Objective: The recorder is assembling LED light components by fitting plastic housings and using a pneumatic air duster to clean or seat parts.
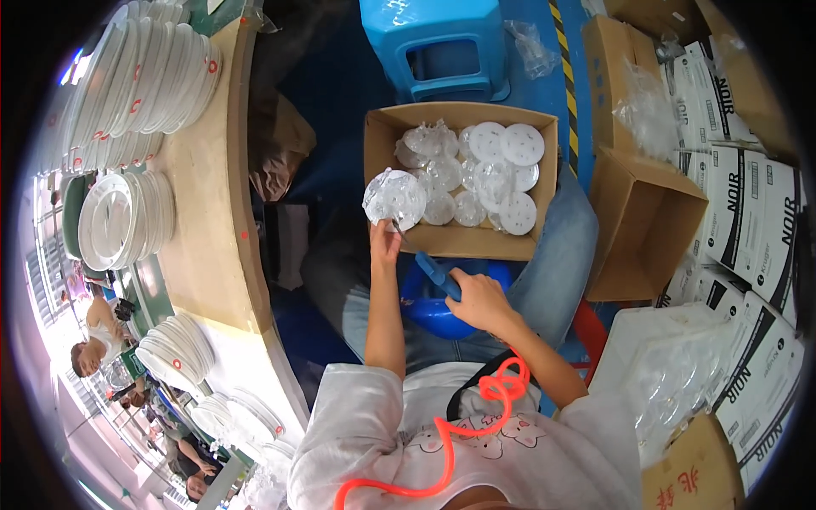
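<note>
My left hand (pixel 385 243) grips the lower edge of a white round disc (pixel 394 199) in crinkled clear plastic, over the near left corner of an open cardboard box (pixel 455 246). In my right hand (pixel 478 299) is a blue air blow gun (pixel 439 274), its thin dark nozzle pointing up and left toward the disc. An orange coiled hose (pixel 450 459) runs from near my right wrist across my shirt. Several more white discs (pixel 518 144) lie inside the box, some of them under clear film.
A blue plastic stool (pixel 433 34) stands beyond the box. To the left runs a workbench (pixel 208 187) with stacks of white plates (pixel 144 76). On the right are an empty carton (pixel 646 225) and stacked printed cartons (pixel 739 212). People sit farther off at left.
</note>
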`<act>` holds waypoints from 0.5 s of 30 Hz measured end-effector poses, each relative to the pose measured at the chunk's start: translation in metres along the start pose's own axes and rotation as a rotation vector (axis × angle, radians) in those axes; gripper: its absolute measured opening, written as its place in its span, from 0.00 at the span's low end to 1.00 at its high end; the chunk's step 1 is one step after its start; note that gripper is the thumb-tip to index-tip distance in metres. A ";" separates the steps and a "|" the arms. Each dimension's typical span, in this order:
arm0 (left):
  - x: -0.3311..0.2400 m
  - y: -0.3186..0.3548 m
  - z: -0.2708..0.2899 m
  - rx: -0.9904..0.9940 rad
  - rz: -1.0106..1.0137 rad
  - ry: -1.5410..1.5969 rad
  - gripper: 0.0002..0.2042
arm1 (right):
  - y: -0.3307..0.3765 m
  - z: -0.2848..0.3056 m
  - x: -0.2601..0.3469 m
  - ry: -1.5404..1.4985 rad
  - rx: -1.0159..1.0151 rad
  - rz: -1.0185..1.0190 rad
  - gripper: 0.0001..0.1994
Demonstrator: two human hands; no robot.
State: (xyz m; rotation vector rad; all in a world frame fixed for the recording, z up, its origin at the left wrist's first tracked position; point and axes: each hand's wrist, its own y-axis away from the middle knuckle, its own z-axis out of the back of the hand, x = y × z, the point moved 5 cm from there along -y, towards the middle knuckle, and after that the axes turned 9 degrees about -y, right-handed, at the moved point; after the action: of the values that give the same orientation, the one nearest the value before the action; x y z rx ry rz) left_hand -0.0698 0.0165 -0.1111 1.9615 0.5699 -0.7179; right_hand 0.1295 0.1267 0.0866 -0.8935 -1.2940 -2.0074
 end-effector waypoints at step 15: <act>-0.043 0.040 0.016 -0.087 -0.027 0.193 0.32 | 0.045 0.030 0.004 -0.395 0.053 0.057 0.12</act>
State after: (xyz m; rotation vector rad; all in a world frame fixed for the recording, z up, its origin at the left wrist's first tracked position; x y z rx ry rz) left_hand -0.0793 -0.0197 -0.0632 1.9570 0.7330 -0.5141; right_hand 0.1677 0.1378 0.1228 -1.3334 -1.5016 -1.8003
